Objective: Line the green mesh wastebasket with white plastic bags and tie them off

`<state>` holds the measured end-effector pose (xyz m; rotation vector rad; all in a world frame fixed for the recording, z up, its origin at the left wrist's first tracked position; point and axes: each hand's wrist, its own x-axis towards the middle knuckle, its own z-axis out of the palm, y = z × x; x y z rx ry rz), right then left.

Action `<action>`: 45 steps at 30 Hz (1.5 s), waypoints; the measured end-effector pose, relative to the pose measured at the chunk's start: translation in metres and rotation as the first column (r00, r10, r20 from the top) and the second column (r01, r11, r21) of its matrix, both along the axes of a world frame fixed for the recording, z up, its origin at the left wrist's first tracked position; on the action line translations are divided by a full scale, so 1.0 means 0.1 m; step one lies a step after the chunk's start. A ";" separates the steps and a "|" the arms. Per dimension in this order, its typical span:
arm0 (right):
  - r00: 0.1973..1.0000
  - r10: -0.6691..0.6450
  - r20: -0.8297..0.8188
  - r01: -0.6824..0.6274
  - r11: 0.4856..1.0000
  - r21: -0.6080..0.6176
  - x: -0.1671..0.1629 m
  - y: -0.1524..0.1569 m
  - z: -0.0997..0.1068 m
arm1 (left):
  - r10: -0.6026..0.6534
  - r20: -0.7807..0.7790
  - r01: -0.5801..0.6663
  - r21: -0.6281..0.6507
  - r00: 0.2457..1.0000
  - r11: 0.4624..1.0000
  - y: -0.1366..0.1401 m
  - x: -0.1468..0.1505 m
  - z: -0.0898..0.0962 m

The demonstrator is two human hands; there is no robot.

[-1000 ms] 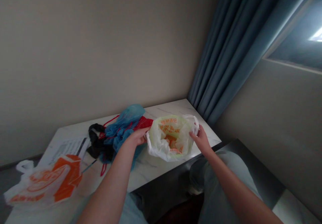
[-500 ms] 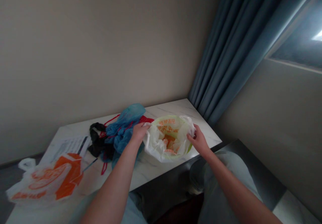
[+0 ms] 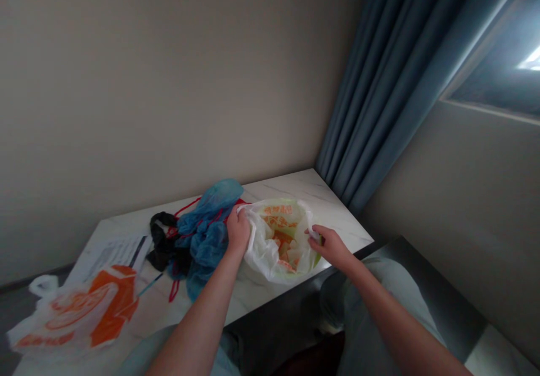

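A white plastic bag (image 3: 262,262) with orange print lines a round, light green-edged container (image 3: 317,256) on the table, its mouth wide apart. Orange printing shows on the inner walls and at the bottom. My left hand (image 3: 238,231) is closed on the bag's left rim. On the opposite side, my right hand (image 3: 329,244) pinches the bag's right edge between thumb and fingers. Just left of my left hand lies a heap of crumpled blue plastic bags (image 3: 206,229) with red drawstrings, and black plastic bags (image 3: 162,241) beside it.
Another white plastic bag with orange print (image 3: 80,314) lies at the table's left front, near a printed sheet (image 3: 107,255) and a thin blue stick (image 3: 149,285). The marble-patterned table (image 3: 291,182) meets the wall behind. A blue curtain (image 3: 379,83) hangs at right.
My right hand has shifted slightly inward and down along the bag's right rim, pulling that edge in. My left hand has turned a little on the left rim.
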<state>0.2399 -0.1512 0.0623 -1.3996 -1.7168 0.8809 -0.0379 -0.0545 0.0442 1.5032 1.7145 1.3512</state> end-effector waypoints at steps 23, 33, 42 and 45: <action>0.583 -0.338 -0.738 0.184 0.941 -0.285 0.00 0.23 -0.05 | -0.402 0.335 0.456 -0.101 0.853 0.884 0.02 -0.02 0.08; 0.597 -0.558 -0.577 0.489 0.823 -0.291 0.25 0.43 -0.13 | -0.255 0.393 0.312 -0.087 0.883 0.946 0.04 -0.07 0.13; 0.764 -0.576 -0.292 0.311 0.724 -0.615 0.36 0.96 0.12 | -0.200 0.304 0.309 -0.370 0.931 0.876 -0.35 -0.28 0.27; 0.822 -0.479 -0.308 0.211 0.758 -0.617 0.27 1.01 0.17 | -0.321 0.416 0.483 -0.377 0.851 0.790 -0.45 -0.25 0.25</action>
